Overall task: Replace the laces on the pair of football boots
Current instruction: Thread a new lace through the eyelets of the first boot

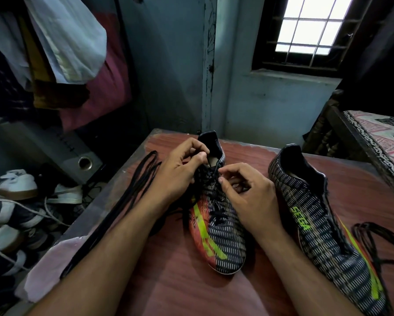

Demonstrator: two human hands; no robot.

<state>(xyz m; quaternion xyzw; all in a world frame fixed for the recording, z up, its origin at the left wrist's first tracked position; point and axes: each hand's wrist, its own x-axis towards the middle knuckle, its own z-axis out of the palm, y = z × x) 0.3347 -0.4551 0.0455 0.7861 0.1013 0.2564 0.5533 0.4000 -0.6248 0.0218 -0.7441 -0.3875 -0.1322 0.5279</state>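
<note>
Black dash-patterned football boot with orange and lime side (pixel 216 226) stood centre frame on the reddish wooden table (pixel 191 288), left hand (pixel 180 172) and right hand (pixel 246 192) pinched its black lace (pixel 214 173) near the collar, matching boot (pixel 323 220) lay unlaced at right, loose black laces (pixel 125 201) lay left of the hands.

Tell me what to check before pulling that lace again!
1. Middle boot flat on the table: ok.
2. Left hand and right hand both at the top eyelets: ok.
3. Lace crossing the lower eyelets: ok.
4. Lace ends even: cannot tell, fingers hide them.
5. Right boot laced: not ok, it looks unlaced.
6. Spare laces near: ok, left bundle and right bundle lie on the table.
</note>
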